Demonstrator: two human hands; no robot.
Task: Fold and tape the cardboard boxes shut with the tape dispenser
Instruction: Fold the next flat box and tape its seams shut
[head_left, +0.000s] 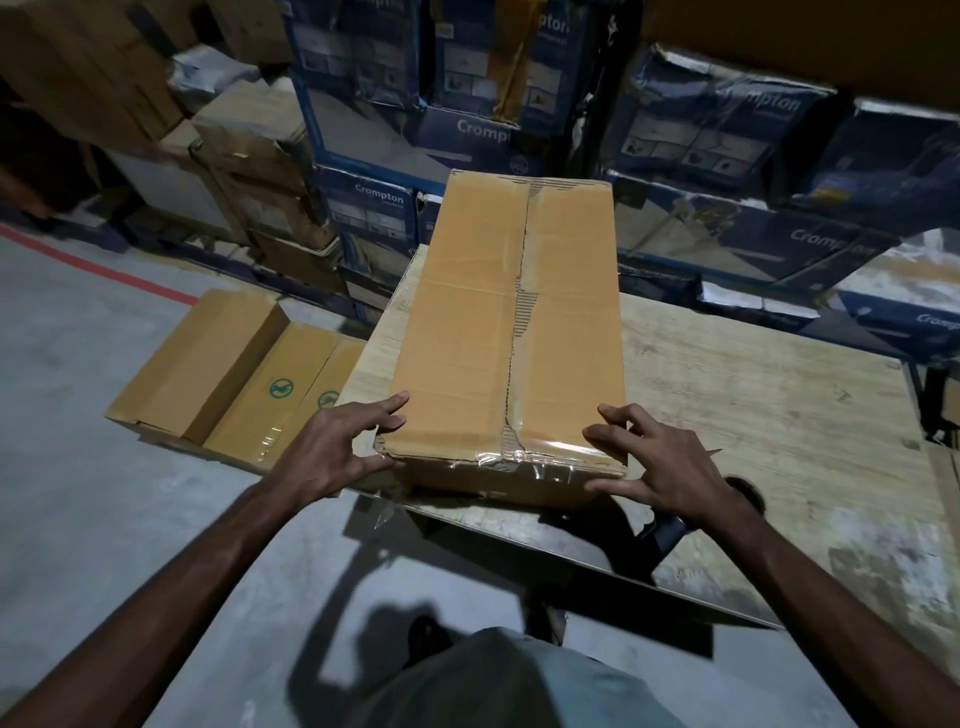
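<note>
Item 1: cardboard box (509, 332), long and brown, lay flat on the bench (753, 415), toward its left side, near end at the bench's near edge; top flaps were folded shut and met along a centre seam; clear glossy tape ran along the seam and wrapped over the near end, wrinkled at the corners.

Item 2: left hand (332, 452), at the near left corner of the box; fingers (395, 402) spread and only lightly bent, tips on the top face, thumb against the near end face; loose and released, not clamped.

Item 3: right hand (660, 462), at the near right corner of the same box; fingers spread, tips on the top edge, thumb low against the end face; likewise released, touching and not clenching.

Item 4: dark tool (670, 530), on the bench just behind the right wrist, largely hidden; its kind could not be told.

Item 5: second box (208, 364), brown, on the floor (78, 415) left of the bench, one long flap raised, green round marks on its panel, tape at its near end.

Item 6: blue cartons (374, 202), printed "Crompton", stacked in rows beyond the bench; plain brown cartons (249, 156) stood to their left.

Item 7: red line (104, 270), painted across the grey floor at far left.
</note>
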